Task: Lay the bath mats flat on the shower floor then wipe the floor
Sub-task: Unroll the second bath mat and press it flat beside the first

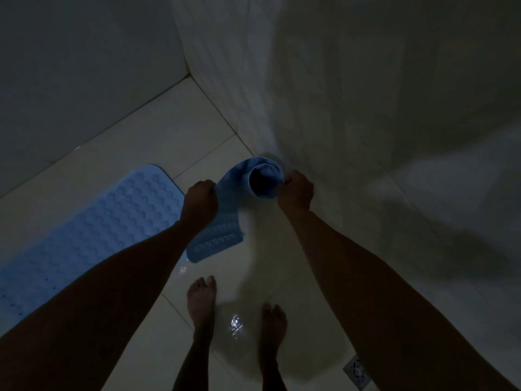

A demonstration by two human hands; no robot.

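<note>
Head view, dim light. Left hand (200, 199) gripped the left edge of a rolled mat (255, 180), fingers clenched round it. Right hand (297, 190) gripped the roll's right side, fingers curled on the edge. Roll was held above the floor (158, 131), near the right wall (352, 80), open end facing the camera. Its loose end (215, 244) hung down from the roll, bumpy side showing; could not tell if it touched the floor. Flat mat (93, 224) lay on the floor at left, bumps up, just beside the loose end, partly hidden by the left forearm. Corner of two walls sat above the mats. Bare feet stood on the floor below the hands, left foot (201, 303) near the loose end, right foot (273, 323) apart from it. Wet glint (235, 327) showed between the feet. Drain (355, 369) sat at bottom right, part hidden by the right forearm.
</note>
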